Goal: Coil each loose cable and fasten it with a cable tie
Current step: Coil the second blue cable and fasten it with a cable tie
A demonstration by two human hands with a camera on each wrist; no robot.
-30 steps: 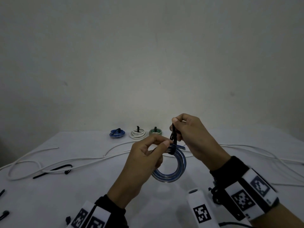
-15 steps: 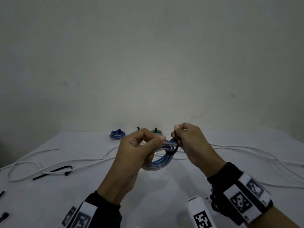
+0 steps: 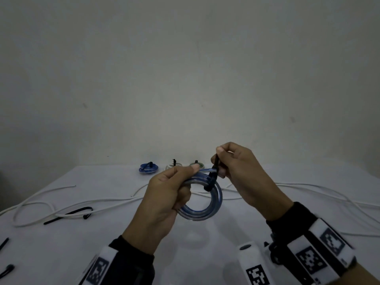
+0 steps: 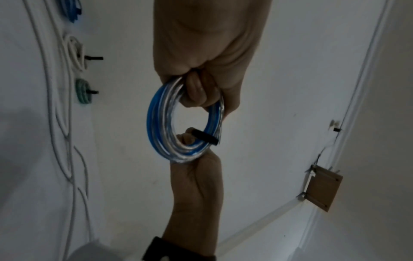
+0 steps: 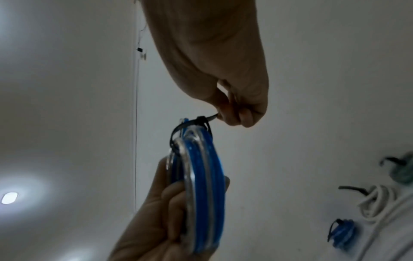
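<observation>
Two hands share one blue coil [image 3: 207, 204] just below the middle of the head view, held in the air over the white table [image 3: 102, 243]. My left hand [image 3: 164, 200] has its fingers curled round the coil's left side, thumb laid along the top strands. My right hand [image 3: 242, 173] pinches the free tail of the black cable tie [image 3: 212, 175], whose loop wraps the coil's upper right arc. From the right wrist view that loop still shows slack round the strands. Behind the hands, at the far edge of the table, sit three tied coils: blue [image 3: 148, 168], white [image 3: 171, 166], green [image 3: 199, 164]. Loose white cables [image 3: 82, 204] trail across the table, and a spare black tie [image 3: 67, 214] lies at lower left.
</observation>
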